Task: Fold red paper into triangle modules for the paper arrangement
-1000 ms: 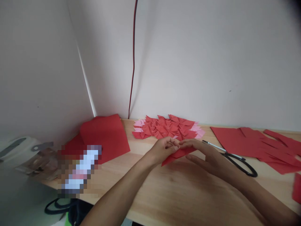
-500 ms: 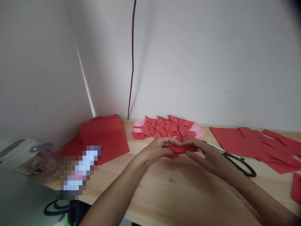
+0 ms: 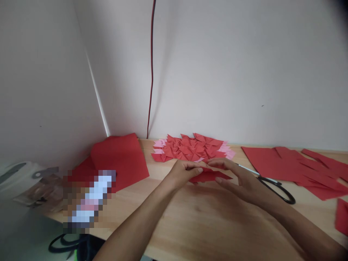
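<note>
A folded piece of red paper (image 3: 209, 175) is between my hands, a little above the wooden table. My left hand (image 3: 183, 172) pinches its left end, with the thumb lying on top. My right hand (image 3: 236, 177) is at the paper's right side, its thumb and fingers apart, the thumb tip by the near edge and the fingertips at the far edge. Just behind my hands lies a pile of folded red and pink paper pieces (image 3: 190, 148). Close to my right hand on the table is a pair of scissors (image 3: 280, 190) with black handles, its blades partly hidden.
Large red paper sheets (image 3: 122, 156) lie at the left, beside a pixelated bright object (image 3: 94, 197). More red sheets and cut strips (image 3: 285, 163) spread at the right. A red-and-black cable (image 3: 152, 72) hangs along the wall behind the table (image 3: 195, 232).
My right hand's fingers have spread away from the paper. The paper has turned and shows more of its flat face, with my left thumb now on top.
</note>
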`<state>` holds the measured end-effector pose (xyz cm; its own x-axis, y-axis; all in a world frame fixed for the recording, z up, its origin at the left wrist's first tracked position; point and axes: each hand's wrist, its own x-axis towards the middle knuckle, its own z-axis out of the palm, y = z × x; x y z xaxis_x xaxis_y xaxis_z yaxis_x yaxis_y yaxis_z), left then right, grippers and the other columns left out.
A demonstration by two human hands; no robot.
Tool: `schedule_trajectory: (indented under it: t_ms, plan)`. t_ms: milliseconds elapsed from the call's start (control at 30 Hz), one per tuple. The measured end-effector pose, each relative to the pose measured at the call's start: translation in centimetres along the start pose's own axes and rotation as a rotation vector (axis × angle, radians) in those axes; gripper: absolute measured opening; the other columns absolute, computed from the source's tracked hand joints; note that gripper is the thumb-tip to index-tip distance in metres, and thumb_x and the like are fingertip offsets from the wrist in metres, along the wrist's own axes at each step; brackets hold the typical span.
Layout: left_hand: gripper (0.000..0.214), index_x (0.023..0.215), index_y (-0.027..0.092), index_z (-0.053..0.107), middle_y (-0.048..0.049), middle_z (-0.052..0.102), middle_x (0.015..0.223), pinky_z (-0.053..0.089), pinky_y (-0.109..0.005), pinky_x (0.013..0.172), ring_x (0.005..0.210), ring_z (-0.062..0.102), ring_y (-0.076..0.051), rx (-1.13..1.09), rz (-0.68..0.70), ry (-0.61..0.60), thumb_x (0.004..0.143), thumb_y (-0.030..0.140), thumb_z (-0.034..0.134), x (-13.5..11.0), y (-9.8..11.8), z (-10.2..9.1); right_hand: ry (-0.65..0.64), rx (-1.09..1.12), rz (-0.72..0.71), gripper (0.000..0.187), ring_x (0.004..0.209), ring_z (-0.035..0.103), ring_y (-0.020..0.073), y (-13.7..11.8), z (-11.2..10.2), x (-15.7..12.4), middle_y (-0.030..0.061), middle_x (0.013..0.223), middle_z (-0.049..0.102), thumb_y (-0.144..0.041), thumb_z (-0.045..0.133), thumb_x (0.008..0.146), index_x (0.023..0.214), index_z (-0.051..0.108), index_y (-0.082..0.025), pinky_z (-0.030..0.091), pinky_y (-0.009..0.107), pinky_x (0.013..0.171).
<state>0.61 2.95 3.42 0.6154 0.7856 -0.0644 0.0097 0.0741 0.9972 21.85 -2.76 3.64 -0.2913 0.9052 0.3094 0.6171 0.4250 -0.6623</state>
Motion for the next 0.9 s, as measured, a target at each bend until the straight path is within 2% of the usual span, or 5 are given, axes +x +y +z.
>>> schedule_trajectory:
  t_ms: [200,333,500,767,900]
  plan:
    - [0.040,0.102,0.010,0.071,-0.0086,0.069,0.070,0.045,-0.021,0.053,0.059,0.063,-0.014,-0.040,-0.095,0.038,0.077,0.041,0.065,0.0,0.1,0.2,0.098,-0.068,-0.072,0.023,0.115,0.054,0.0251,-0.3,0.4,-0.2,0.0090,0.123,0.059,-0.035,0.053,0.089,0.110,0.054,-0.026,0.046,0.041,0.092]
    - [0.028,0.098,0.012,0.073,-0.0069,0.071,0.073,0.047,-0.023,0.059,0.066,0.065,-0.015,0.121,0.003,0.041,0.081,0.030,0.059,-0.1,0.0,0.6,0.107,-0.027,0.053,0.016,0.104,0.059,0.0224,-0.8,0.2,-0.2,0.0065,0.111,0.064,-0.034,0.048,0.091,0.102,0.055,-0.025,0.047,0.037,0.086]
    - [0.021,0.090,0.019,0.075,-0.0034,0.073,0.092,0.049,-0.026,0.074,0.087,0.066,-0.018,0.281,0.142,0.048,0.080,0.019,0.057,-0.1,-0.6,1.2,-0.015,-0.036,0.054,0.019,0.093,0.059,0.0200,-0.5,0.6,0.1,0.0043,0.101,0.065,-0.020,0.053,0.082,0.100,0.054,-0.023,0.046,0.034,0.081]
    - [0.018,0.083,0.017,0.074,-0.0024,0.072,0.087,0.049,-0.028,0.074,0.085,0.065,-0.019,0.355,0.094,0.037,0.079,0.022,0.056,-0.1,-0.8,1.8,-0.034,-0.019,0.073,0.009,0.073,0.056,0.0163,-0.4,1.0,0.3,0.0008,0.078,0.064,-0.022,0.050,0.085,0.082,0.059,-0.022,0.044,0.029,0.068]
    - [0.021,0.097,0.019,0.068,-0.0047,0.069,0.102,0.049,-0.030,0.079,0.092,0.064,-0.019,0.311,0.142,-0.003,0.082,0.027,0.057,-0.5,-0.1,1.6,0.004,-0.027,0.120,0.010,0.070,0.056,0.0163,-0.2,0.9,0.3,0.0004,0.075,0.065,-0.025,0.052,0.083,0.079,0.061,-0.022,0.043,0.029,0.066]
